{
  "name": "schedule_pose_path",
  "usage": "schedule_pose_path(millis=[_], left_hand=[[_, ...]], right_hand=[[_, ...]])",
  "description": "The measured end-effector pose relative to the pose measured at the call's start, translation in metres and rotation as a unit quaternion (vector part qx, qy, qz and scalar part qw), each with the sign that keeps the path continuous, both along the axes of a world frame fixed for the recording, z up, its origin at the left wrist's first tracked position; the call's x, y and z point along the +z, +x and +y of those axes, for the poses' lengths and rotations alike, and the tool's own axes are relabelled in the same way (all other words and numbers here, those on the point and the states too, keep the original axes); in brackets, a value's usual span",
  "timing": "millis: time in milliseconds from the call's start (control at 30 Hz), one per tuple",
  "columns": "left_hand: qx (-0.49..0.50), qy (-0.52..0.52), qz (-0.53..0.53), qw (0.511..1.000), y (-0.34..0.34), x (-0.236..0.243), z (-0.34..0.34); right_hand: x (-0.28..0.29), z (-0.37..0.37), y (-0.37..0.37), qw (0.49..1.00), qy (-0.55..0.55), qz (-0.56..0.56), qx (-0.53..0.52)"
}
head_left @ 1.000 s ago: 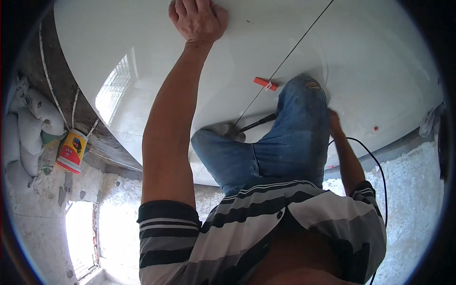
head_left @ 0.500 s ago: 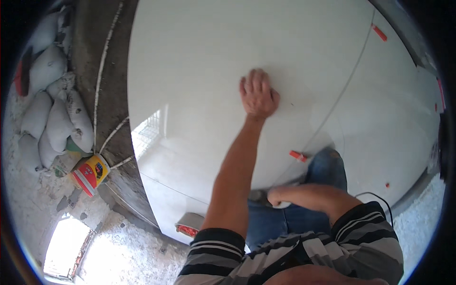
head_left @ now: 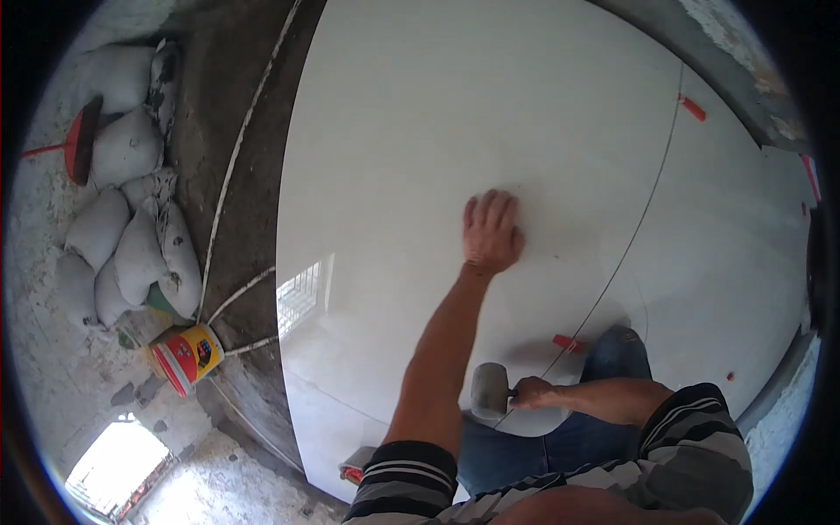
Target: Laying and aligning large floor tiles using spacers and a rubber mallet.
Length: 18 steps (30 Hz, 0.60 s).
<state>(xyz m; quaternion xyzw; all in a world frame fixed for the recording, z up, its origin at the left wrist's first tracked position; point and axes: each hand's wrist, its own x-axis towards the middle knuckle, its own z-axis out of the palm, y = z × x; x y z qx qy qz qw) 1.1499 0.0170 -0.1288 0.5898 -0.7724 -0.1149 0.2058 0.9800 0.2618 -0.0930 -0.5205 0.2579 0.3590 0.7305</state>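
My left hand (head_left: pixel 493 232) lies flat on a large glossy white tile (head_left: pixel 394 131), its fingers slightly spread. In my right hand (head_left: pixel 531 393) is the handle of a mallet (head_left: pixel 490 390) with a thick greyish head. The mallet head shows over the tile in front of my thighs; whether it touches the surface I cannot tell. Just beyond my right hand, a red plastic tile-levelling wedge (head_left: pixel 568 344) sits across the thin dark joint between tiles. Another red wedge (head_left: pixel 692 108) is at the far end of that joint.
To the left, white filled sacks (head_left: pixel 128 147) are piled near a red broom head (head_left: pixel 81 140). A yellow and red bucket (head_left: pixel 188 357) stands by pale pipes (head_left: pixel 234 157) along dark ground. A container with red pieces (head_left: pixel 352 472) is beside my left sleeve. My jeans-clad knee (head_left: pixel 617 354) is on the right.
The view has shifted, so the scene sits lower and further right. My right hand has moved forward, bringing the mallet head into plain sight. My left hand stays flat on the tile.
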Motion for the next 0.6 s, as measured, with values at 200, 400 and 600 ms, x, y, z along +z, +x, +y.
schedule_pose_path(millis=[200, 400, 600], left_hand=[[0.011, 0.009, -0.079, 0.997, 0.031, -0.005, -0.044], [0.002, 0.203, 0.340, 0.918, -0.045, -0.037, -0.079], [0.072, 0.429, 0.900, 0.021, -0.214, -0.025, -0.139]], right_hand=[[0.039, -0.087, 0.001, 0.918, -0.166, -0.187, -0.309], [0.144, -0.285, -0.048, 0.708, -0.291, -0.230, -0.601], [0.076, -0.327, -0.147, 0.628, -0.545, 0.030, -0.555]])
